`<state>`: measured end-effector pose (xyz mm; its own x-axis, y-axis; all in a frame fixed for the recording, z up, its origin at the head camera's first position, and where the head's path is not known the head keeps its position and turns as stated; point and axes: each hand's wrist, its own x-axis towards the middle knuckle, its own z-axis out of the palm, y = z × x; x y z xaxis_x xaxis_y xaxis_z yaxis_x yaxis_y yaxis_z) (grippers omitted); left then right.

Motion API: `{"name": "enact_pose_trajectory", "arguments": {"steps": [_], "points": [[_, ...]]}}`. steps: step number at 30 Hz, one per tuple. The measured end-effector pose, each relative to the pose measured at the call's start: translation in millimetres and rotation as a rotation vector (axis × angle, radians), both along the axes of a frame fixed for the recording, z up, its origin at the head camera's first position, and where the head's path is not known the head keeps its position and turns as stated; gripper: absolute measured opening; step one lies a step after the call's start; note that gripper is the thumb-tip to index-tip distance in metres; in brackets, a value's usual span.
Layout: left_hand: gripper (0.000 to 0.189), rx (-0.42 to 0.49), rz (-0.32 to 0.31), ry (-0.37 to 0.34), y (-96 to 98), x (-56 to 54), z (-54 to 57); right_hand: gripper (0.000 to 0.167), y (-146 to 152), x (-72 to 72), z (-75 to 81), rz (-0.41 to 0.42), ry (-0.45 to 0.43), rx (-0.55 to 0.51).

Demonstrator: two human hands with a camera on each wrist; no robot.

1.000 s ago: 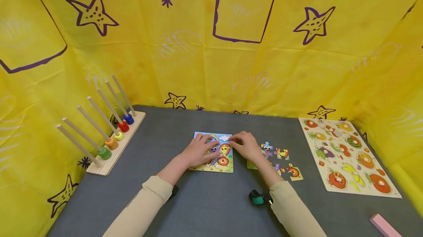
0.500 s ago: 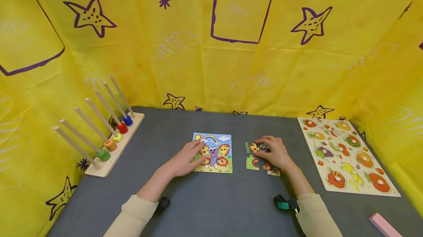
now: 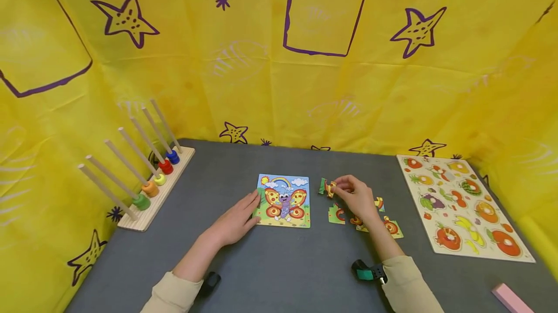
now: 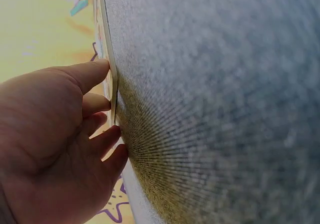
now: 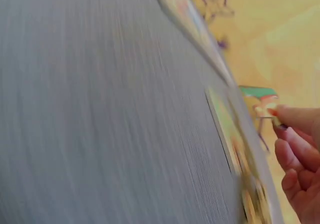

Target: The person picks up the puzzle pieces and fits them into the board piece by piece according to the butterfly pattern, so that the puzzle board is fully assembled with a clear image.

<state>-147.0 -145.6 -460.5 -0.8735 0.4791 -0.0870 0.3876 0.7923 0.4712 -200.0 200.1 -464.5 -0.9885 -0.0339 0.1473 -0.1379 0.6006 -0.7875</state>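
A square butterfly picture board [image 3: 285,183] lies in the middle of the grey table. My left hand [image 3: 231,224] rests at its left side, fingers extended; the left wrist view has the thumb and fingertips against the board's thin edge [image 4: 108,47]. To the right of the board, my right hand [image 3: 358,200] pinches a jigsaw piece [image 3: 323,186], green and red-yellow, between thumb and fingers. The right wrist view has this piece [image 5: 260,93] raised above the tabletop. Below the right hand lie several loose pieces, including a green one [image 3: 334,214] and a corner one [image 3: 394,228], some partly hidden by the forearm.
On the left stands a wooden peg rack [image 3: 140,223] with coloured rings on its pegs. A fruit picture board [image 3: 449,247] lies at the right, with a pink block [image 3: 511,298] nearer the front. Yellow patterned cloth [image 3: 244,95] hangs around the table.
My right hand went from the board's right edge to the loose pieces, then lifted one and brought it back leftward. My left hand drew off the picture to the board's left edge.
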Motion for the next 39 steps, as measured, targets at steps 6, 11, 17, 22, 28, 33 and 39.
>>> {"name": "enact_pose_trajectory", "arguments": {"steps": [6,11,17,22,28,33,39], "points": [[0.062,-0.011,-0.006,0.001,1.9,-2.2,-0.8,0.024,-50.8,1.3,-1.4,0.0,-0.151,-0.172],[0.063,0.005,-0.014,-0.012,2.9,-3.3,-0.2,0.021,-94.2,2.0,-4.7,0.097,-0.095,-0.106],[0.065,0.023,-0.017,-0.024,3.6,-5.0,-0.2,0.016,-126.3,0.3,-7.8,0.19,-0.029,-0.043],[0.062,0.031,-0.028,-0.024,2.6,-4.8,-0.2,0.015,-137.2,-3.0,-11.2,0.191,0.042,0.057],[0.054,0.033,-0.063,-0.007,-0.2,-2.9,1.3,0.017,-141.1,-6.8,-15.7,0.164,0.107,0.222],[0.053,0.04,-0.072,0.004,-2.0,-2.5,1.7,0.02,-142.9,-9.0,-16.4,0.167,0.108,0.263],[0.052,0.032,-0.074,0.036,-1.8,-2.0,2.2,0.02,-144.7,-9.1,-15.8,0.155,0.086,0.276]]}}
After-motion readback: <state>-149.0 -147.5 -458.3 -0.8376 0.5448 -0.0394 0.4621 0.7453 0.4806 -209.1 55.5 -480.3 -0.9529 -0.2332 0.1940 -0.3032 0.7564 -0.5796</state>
